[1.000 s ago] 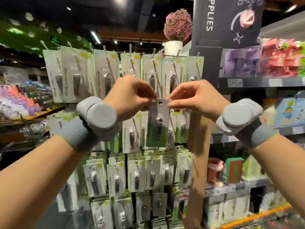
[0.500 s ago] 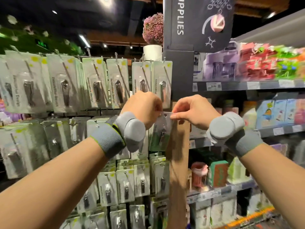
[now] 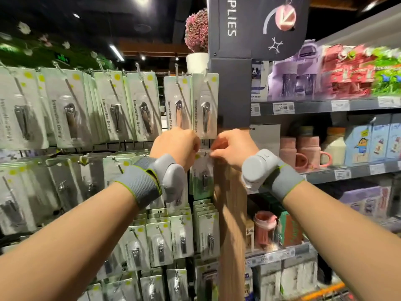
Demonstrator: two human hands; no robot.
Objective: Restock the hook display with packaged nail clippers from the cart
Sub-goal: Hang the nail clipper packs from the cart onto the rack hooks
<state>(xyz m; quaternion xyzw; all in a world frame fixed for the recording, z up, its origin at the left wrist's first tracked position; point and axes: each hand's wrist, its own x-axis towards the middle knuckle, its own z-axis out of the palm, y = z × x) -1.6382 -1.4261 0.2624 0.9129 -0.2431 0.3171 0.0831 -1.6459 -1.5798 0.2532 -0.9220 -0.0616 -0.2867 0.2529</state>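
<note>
held pack: white-and-green carded blister pack with a metal nail clipper (image 3: 202, 177) is hanging upright between both hands, at the right end of the middle hook row, just left of the brown wooden post (image 3: 231, 213)
left hand: left hand (image 3: 176, 146) is curling its fingers and pinching the pack's top left corner; grey wristband with a rounded grey sensor pod (image 3: 160, 181) is sitting on the wrist
right hand: right hand (image 3: 231, 146) is pinching the pack's top right corner with thumb and fingertips; a matching band is on this wrist too
hook: the pack's top edge is sitting at a thin metal hook; cannot tell whether the hole is on it
top row: tall white nail clipper packs reading "Innovative Design" (image 3: 205, 105) are hanging side by side on hooks, just above the hands
lower rows: smaller white clipper packs (image 3: 181, 235) are hanging in stacked rows below the hands
right shelves: grey shelving (image 3: 314, 106) is carrying purple and red boxed goods, blurred; pink ceramic mugs (image 3: 303, 153) are standing one shelf lower
far top: pink flower ball in a white pot (image 3: 196, 40) is sitting beside a dark hanging sign (image 3: 256, 25)
</note>
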